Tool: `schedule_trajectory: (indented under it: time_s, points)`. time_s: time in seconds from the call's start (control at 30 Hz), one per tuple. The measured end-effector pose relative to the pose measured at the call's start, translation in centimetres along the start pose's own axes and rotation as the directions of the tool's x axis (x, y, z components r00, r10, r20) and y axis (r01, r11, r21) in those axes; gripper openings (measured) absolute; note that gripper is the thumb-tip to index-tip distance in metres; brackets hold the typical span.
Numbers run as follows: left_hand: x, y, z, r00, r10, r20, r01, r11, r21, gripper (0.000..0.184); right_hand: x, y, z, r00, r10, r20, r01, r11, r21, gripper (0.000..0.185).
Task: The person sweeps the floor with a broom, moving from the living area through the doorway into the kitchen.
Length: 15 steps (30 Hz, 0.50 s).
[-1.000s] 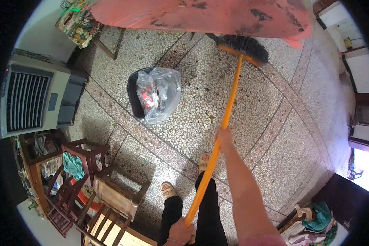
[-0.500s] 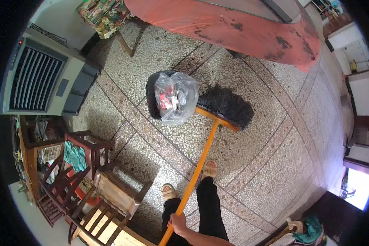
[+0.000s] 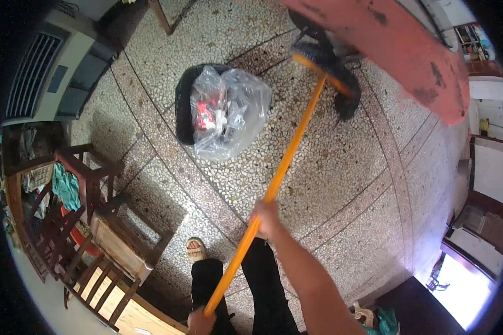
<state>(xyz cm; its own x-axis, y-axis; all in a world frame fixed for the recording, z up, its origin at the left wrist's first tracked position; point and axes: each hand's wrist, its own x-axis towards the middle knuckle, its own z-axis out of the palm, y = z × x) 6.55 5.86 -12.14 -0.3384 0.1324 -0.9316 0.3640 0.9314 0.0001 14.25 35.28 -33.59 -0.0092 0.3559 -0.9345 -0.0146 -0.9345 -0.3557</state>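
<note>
My right hand (image 3: 267, 219) is wrapped round the middle of the orange handle of a push broom (image 3: 296, 140). Lower down, at the bottom of the view, my left hand (image 3: 201, 322) closes on the handle's end. The broom head, with black bristles on an orange block, is tilted and blurred by motion beside the edge of the red-topped table (image 3: 369, 39). Left of the handle stands a black bin (image 3: 184, 106), lined with a clear plastic bag (image 3: 243, 114) that holds red and white litter.
Wooden chairs (image 3: 123, 240) stand at the left, one with a green cloth (image 3: 66, 187) on it. A grey air cooler (image 3: 53, 72) is at the upper left. Dark legs (image 3: 313, 28) show under the red table. A bright doorway (image 3: 458, 290) opens at the lower right.
The broom head has moved away and to the right, from beside the bin to the red table's edge. My left hand has come into view on the handle; my right hand is farther forward.
</note>
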Motion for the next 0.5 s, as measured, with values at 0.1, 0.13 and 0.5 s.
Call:
schedule_trajectory:
  time_s: [0.1,0.13,0.5]
  points:
    - [6.4,5.9,-1.1,0.998,0.043,0.045,-0.044,0.999,0.029,0.022,5.8,-6.4,0.4,1.0,-0.02,-0.014,0.02,1.0,0.005,0.007]
    - [7.8,6.3,-0.8,0.998,0.033,0.048,-0.035,0.999,0.029,0.022,6.0,-8.3,0.8,0.999,-0.028,-0.016,0.027,0.999,-0.03,0.009]
    - [3.4,-1.7,2.4,0.983,0.176,0.051,-0.181,0.979,0.099,0.023,1.0,-0.4,-1.5,0.974,-0.225,-0.022,0.221,0.969,-0.111,0.008]
